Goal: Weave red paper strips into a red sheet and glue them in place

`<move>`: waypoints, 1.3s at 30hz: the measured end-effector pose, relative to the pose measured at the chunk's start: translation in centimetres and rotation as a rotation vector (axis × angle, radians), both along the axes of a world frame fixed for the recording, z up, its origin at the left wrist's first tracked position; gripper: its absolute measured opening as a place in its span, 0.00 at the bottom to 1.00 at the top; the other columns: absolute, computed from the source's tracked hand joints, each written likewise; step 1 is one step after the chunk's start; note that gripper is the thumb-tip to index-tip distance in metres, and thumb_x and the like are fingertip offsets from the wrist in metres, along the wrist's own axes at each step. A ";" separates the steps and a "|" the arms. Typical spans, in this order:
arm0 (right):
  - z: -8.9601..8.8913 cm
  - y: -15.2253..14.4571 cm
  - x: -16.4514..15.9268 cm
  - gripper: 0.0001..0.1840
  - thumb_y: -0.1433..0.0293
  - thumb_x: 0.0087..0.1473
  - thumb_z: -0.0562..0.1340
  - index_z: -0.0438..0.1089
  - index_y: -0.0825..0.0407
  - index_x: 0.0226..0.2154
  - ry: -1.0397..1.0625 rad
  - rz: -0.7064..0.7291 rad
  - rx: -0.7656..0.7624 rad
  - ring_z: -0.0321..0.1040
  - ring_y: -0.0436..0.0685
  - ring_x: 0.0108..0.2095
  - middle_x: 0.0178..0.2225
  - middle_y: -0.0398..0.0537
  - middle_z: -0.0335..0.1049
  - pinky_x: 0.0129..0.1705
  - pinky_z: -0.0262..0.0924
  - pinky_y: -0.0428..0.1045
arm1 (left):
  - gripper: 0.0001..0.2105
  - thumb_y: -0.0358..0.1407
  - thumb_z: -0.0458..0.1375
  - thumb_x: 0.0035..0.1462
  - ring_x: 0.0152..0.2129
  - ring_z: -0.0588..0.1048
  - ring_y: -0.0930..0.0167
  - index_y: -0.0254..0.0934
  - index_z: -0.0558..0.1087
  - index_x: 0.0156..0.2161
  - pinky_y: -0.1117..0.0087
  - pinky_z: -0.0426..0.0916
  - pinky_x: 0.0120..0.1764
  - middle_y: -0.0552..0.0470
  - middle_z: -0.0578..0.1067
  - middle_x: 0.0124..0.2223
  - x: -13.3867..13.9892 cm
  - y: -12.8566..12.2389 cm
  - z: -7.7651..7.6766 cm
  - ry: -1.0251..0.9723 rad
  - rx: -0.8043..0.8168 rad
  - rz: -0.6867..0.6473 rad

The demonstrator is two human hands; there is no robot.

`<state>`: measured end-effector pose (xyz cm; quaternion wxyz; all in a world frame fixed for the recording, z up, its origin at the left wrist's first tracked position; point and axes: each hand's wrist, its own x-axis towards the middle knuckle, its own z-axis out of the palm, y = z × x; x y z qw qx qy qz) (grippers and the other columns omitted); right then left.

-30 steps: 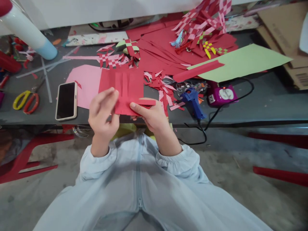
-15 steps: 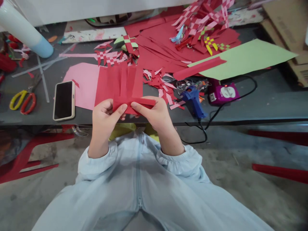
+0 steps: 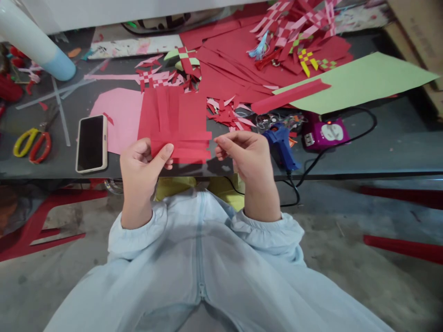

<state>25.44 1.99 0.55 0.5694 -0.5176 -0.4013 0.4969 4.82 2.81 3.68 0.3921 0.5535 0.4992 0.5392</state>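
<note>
Between the thumb and fingers of my left hand (image 3: 147,161) are red paper strips (image 3: 192,150), held flat and reaching to the right over the table's front edge. My right hand (image 3: 247,154) is just right of the strips' free ends, apart from them. Its thumb and fingertips are pinched together; a tiny reddish bit shows at the tips, too small to name. Behind both hands lies a red paper sheet (image 3: 194,110) with loose red strips (image 3: 168,108) on top. Pink paper (image 3: 117,108) is partly under that sheet on the left.
A phone (image 3: 92,144) and scissors (image 3: 32,143) lie at left. At right are a blue glue gun (image 3: 282,143), its cord, and a purple box (image 3: 325,133). Behind are red paper (image 3: 228,60), woven paper pieces (image 3: 280,23) and a green sheet (image 3: 360,83).
My right hand has let go of the strips and moved right, its fingers now pinched. My left hand has shifted slightly left, still holding the strips, whose right ends now show.
</note>
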 end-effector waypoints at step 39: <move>1.8 -0.6 -0.2 0.06 0.66 0.49 0.71 0.78 0.49 0.25 -0.156 -0.073 0.130 0.68 0.50 0.21 0.20 0.41 0.72 0.26 0.64 0.48 | 0.13 0.46 0.68 0.55 0.19 0.75 0.75 0.40 0.75 0.31 0.72 0.75 0.23 0.59 0.73 0.25 0.8 0.0 -1.4 0.090 0.093 0.077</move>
